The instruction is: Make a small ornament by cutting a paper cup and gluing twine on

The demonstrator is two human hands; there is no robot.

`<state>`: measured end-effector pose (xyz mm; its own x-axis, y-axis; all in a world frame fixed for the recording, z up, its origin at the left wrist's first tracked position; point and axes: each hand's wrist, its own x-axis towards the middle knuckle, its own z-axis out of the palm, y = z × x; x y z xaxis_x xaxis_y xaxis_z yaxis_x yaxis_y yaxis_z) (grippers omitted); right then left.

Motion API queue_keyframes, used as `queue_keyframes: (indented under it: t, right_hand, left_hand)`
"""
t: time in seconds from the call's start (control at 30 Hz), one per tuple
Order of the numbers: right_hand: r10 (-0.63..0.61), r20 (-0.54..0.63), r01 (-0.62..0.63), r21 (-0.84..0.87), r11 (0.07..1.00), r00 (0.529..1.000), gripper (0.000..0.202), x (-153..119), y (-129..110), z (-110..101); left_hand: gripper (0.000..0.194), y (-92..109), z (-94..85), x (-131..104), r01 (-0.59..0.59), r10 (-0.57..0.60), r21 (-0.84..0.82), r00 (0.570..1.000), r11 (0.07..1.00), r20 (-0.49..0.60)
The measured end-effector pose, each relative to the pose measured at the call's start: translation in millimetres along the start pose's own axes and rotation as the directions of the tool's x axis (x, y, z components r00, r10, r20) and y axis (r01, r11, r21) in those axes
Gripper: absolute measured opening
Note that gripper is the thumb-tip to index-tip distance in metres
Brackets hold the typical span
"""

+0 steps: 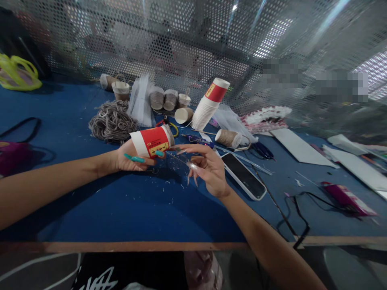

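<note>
My left hand [136, 157] wraps round a red and white paper cup [154, 141], which lies tilted sideways above the blue table. Close to the cup's right end, my right hand [205, 167] has its thumb and forefinger pinched together. A thin, pale strand [178, 158] runs between these fingers and the cup; whether it is thread or a needle is unclear. Small thread scraps [169, 185] litter the table below. Behind the cup lies a bundle of grey cord [111, 121]. A tall stack of paper cups [207, 106] leans to the right behind my hands.
Several thread-wound cups [157, 98] stand along the perforated metal screen [181, 36]. A twine-wound cup [227, 138] lies on its side. Right of my right hand is a white-edged phone [244, 176]. Farther right are a purple pouch [346, 198] with a black strap and white boards [302, 147].
</note>
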<state>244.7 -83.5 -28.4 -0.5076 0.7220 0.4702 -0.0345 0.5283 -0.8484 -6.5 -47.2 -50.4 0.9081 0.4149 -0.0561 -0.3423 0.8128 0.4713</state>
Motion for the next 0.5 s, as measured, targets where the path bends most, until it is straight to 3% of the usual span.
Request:
queue_keyframes:
  t: [0.3,0.5]
  right_hand:
    - [-0.081,-0.045,0.084,0.073,0.994,0.996,0.021,0.3,-3.4,2.6]
    - [-0.063,0.006,0.062,0.072,0.995,0.998,0.021,-1.1,-5.6,3.8]
  left_hand:
    - [0.038,0.8,-1.9,1.1,0.037,-0.037,0.003,0.999,0.999,0.015]
    - [0.038,2.0,-7.8,2.9,0.094,-0.092,-0.022,0.994,0.995,0.066]
